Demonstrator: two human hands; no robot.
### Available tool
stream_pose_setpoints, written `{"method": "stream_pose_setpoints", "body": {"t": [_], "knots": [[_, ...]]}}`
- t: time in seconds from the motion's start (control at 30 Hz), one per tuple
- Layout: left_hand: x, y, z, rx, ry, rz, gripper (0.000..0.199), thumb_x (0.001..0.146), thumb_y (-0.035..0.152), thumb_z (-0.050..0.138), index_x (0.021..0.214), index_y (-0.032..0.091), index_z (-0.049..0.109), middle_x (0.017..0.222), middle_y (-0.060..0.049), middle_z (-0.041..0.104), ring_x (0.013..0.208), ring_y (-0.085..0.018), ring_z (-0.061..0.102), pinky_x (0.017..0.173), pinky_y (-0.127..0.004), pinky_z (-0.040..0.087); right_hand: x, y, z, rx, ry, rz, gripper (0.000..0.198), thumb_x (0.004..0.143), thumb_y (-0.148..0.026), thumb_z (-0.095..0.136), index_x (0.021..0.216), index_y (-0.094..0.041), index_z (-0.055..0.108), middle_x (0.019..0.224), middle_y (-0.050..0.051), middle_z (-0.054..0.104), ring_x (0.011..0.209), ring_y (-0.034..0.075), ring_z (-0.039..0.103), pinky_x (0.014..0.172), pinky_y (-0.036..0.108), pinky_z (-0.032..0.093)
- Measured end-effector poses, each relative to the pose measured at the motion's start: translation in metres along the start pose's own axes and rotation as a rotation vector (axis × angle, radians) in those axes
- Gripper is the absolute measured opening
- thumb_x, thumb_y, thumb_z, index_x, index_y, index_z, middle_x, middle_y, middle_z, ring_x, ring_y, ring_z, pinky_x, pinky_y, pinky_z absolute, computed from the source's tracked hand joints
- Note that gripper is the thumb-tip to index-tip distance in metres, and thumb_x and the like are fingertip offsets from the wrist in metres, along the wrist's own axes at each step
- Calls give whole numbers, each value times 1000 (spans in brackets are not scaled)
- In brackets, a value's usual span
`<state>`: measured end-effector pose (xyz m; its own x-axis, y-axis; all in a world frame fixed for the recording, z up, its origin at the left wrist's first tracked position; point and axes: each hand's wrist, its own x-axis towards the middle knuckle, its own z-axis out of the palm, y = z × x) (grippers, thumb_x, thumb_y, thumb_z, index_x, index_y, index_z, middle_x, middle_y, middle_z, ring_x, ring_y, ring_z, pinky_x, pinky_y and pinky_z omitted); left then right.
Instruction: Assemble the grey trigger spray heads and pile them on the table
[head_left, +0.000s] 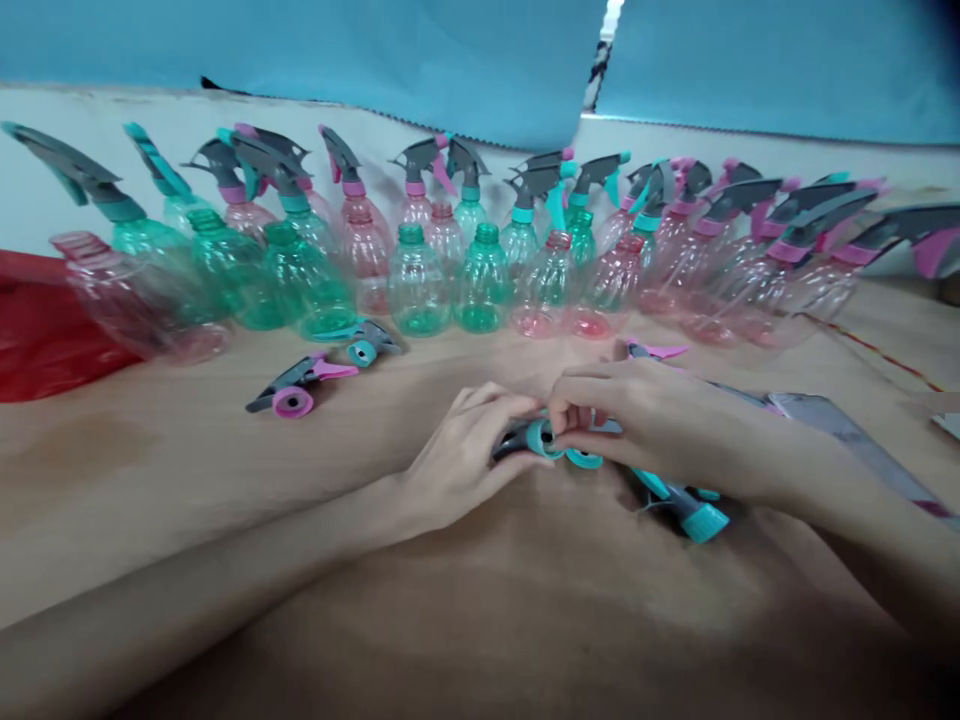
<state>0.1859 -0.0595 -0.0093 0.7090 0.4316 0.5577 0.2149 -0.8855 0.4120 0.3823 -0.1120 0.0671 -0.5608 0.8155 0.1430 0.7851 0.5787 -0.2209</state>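
My left hand (457,460) is closed around a grey trigger spray head (537,438), whose teal collar faces right with its opening showing. At that opening, my right hand (626,405) has its fingers pinched together; whatever is between them is hidden. Just under the right fingers lies another teal collar (585,459), mostly covered by the hand. A grey and teal spray head (694,510) rests on the table below my right wrist. Beyond that wrist, a pink trigger (660,351) shows from a partly covered spray head.
Two loose spray heads, one pink-collared (294,388) and one teal-collared (371,345), lie left of centre. Several uncapped bottles (420,285) stand behind, with spray-topped bottles (465,200) along the wall. A red bag (52,330) lies left; a flat, phone-like object (855,440) lies right.
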Motion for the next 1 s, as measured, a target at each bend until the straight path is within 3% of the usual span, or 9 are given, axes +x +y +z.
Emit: {"method": "stream_pose_setpoints", "body": {"t": [0.13, 0.23, 0.47, 0.6, 0.87, 1.0], "knots": [[0, -3, -2, -49, -9, 5, 14, 88, 26, 62, 97, 16, 57, 92, -4, 65, 92, -20, 54, 82, -34, 43, -1, 8, 5, 70, 19, 8, 7, 87, -22, 55, 88, -23, 48, 79, -1, 60, 68, 16, 55, 56, 28, 37], [-1, -7, -4, -50, 23, 13, 19, 89, 27, 60, 105, 18, 58, 93, -4, 66, 92, -20, 53, 82, -35, 44, 3, 14, 13, 252, 11, 58, 15, 87, -27, 56, 92, -23, 43, 87, 0, 58, 74, 15, 57, 60, 27, 43], [-1, -5, -7, -63, 30, 37, 19, 90, 25, 58, 107, 17, 59, 97, -6, 65, 87, -18, 53, 77, -32, 48, 10, 21, 26, 683, 76, 116, 32, 77, -17, 64, 90, -24, 36, 90, -3, 46, 67, 7, 50, 58, 21, 45], [-2, -4, -7, -31, 19, 56, 18, 91, 26, 55, 107, 17, 59, 96, -6, 65, 86, -18, 53, 76, -32, 48, 9, 18, 28, 649, 105, 125, 32, 75, -17, 65, 89, -24, 36, 89, -3, 46, 71, 8, 50, 59, 21, 45], [-2, -5, -7, -12, 15, 45, 21, 92, 27, 54, 110, 16, 57, 97, -7, 64, 86, -18, 53, 75, -32, 48, 8, 13, 35, 548, 114, 185, 32, 72, -23, 64, 86, -23, 35, 75, -7, 45, 59, 7, 47, 51, 22, 36], [-2, -5, -8, -11, 8, 25, 16, 92, 21, 55, 107, 16, 56, 96, -6, 63, 88, -18, 52, 77, -32, 47, 9, 8, 40, 484, 130, 161, 29, 71, -18, 59, 86, -23, 35, 73, -7, 45, 58, 8, 47, 51, 23, 34]]}}
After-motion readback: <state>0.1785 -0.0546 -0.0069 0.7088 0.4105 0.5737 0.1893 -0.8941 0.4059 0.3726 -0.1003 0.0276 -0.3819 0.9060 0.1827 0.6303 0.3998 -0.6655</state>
